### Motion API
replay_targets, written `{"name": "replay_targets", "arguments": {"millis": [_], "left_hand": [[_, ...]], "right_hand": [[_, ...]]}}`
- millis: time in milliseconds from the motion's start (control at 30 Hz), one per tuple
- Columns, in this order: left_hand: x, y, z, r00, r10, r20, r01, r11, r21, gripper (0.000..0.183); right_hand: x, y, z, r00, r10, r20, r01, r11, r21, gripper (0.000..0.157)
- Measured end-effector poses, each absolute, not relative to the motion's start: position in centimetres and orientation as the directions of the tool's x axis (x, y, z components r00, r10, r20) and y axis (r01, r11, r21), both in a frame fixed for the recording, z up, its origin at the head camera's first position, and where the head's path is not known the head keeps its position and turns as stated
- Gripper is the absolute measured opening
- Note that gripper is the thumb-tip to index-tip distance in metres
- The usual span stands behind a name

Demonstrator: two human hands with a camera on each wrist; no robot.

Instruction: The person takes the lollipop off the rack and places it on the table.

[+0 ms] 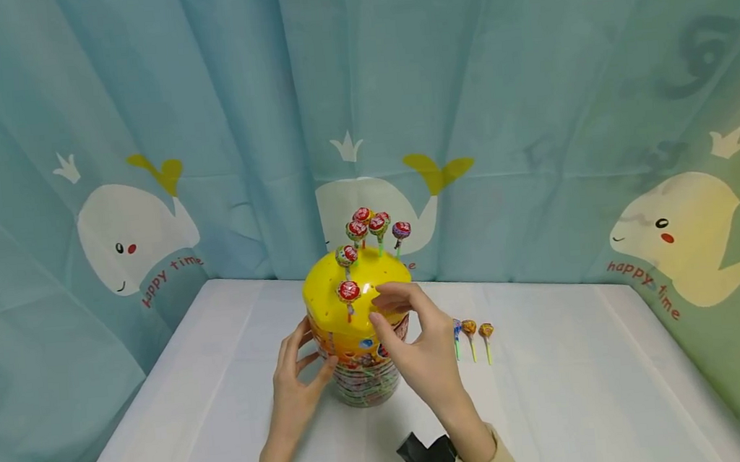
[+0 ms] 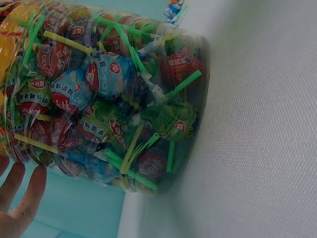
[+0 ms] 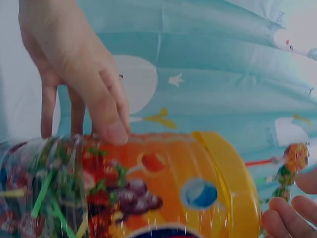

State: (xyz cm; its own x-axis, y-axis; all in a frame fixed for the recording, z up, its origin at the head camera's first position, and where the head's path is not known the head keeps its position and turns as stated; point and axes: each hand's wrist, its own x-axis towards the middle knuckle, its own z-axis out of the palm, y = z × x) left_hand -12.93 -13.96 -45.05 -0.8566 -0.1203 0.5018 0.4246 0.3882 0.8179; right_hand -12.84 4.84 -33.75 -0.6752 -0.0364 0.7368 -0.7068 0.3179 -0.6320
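A clear jar (image 1: 366,389) full of wrapped lollipops stands upright, with an orange fruit-printed label (image 3: 141,168) and a yellow lid (image 1: 325,282). Several lollipops stick up from the lid, among them a red-wrapped lollipop (image 1: 349,291) near its front. My left hand (image 1: 293,393) holds the jar's left side, thumb toward the front and fingers spread along the wall. At the lid's right front edge is my right hand (image 1: 428,350), thumb and fingers curved apart with nothing visible between them. Through the jar's wall, green and yellow sticks (image 2: 126,44) show in the left wrist view.
To the right of the jar, several loose lollipops (image 1: 470,330) lie on the white tabletop (image 1: 564,382), partly behind my right hand. A blue-green curtain (image 1: 238,125) with whale prints hangs behind and beside the table. Black straps (image 1: 430,457) are on both wrists.
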Motion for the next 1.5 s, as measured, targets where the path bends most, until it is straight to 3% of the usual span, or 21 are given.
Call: {"name": "replay_targets", "arguments": {"millis": [233,500,1033,1267,1500], "left_hand": [[-13.1,-14.0,-45.2,-0.857,-0.138,0.497,0.409,0.405,0.817,0.079],[-11.9,-13.3,-42.6,-0.867,-0.140,0.478,0.386,0.418,0.822,0.072],[-13.1,-14.2,-45.1,-0.859,-0.127,0.496,0.412,0.403,0.817,0.077],[-12.9,-14.3,-45.2,-0.855,-0.122,0.505,0.422,0.403,0.812,0.079],[-13.1,-14.0,-45.4,-0.854,-0.114,0.507,0.433,0.382,0.816,0.081]], "right_hand": [[-12.8,3.1,-33.4,-0.671,-0.066,0.738,-0.721,0.289,-0.630,0.035],[-13.0,2.0,-33.3,-0.673,-0.011,0.740,-0.704,0.315,-0.636,0.037],[-13.1,1.6,-33.0,-0.661,0.006,0.751,-0.714,0.304,-0.631,0.034],[-13.0,2.4,-32.5,-0.624,0.031,0.781,-0.742,0.288,-0.605,0.035],[-13.0,5.5,-33.4,-0.638,0.069,0.767,-0.715,0.317,-0.623,0.036]]}}
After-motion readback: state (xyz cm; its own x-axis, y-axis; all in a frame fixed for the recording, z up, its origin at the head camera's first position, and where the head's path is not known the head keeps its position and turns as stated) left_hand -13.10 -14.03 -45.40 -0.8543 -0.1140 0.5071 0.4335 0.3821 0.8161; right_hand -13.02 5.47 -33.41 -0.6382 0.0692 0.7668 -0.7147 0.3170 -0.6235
